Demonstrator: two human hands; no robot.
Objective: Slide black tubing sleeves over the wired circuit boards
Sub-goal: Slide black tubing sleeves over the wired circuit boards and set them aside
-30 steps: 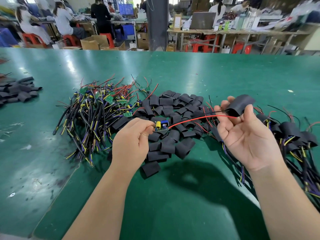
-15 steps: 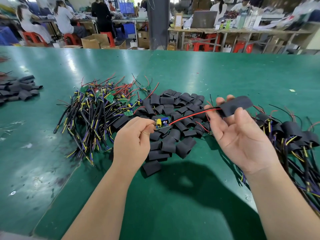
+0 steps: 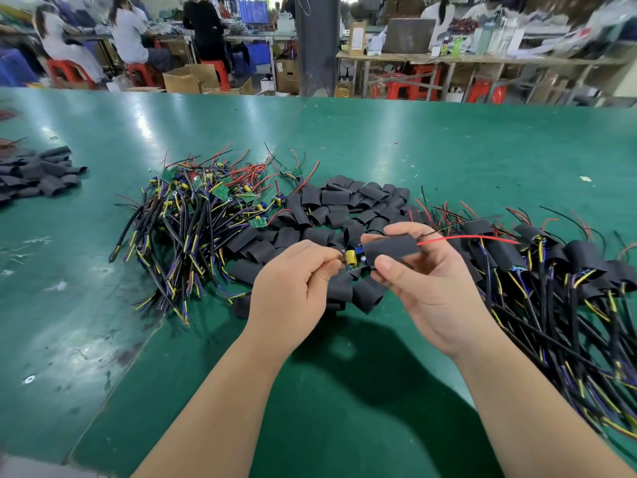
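The left hand (image 3: pixel 293 288) is pinching the left end of a small wired circuit board (image 3: pixel 355 262) between thumb and curled fingers, holding it just above the green table (image 3: pixel 413 150) so that its free end is pointing right, toward the sleeve. The right hand (image 3: pixel 431 288) is gripping a black tubing sleeve (image 3: pixel 391 248), with the thumb on the near side and the fingers wrapping over the far side, palm turned up and toward the camera. The sleeve's left mouth is sitting right at the board's right end, and the board's red wire (image 3: pixel 465 239) and a thin black wire (image 3: pixel 458 225) are trailing out of the sleeve's right end. Feeding the leads through first is probably what is lining the tube up with the board. Whether the board's edge is already entering the mouth is hard to tell, since the thumb is covering that spot. Both forearms are reaching in from the near edge and converging over the middle, wrists slightly bent inward, so the two hands are working almost touching. The layout is serving the flow: bare boards with wires (image 3: pixel 206 208) are lying in a tangle to the left, loose sleeves (image 3: pixel 344 208) are heaped just beyond the hands within easy reach, and sleeved boards (image 3: pixel 568 270) are piling up on the right. A further heap of sleeves (image 3: pixel 38 174) is sitting at the far left.
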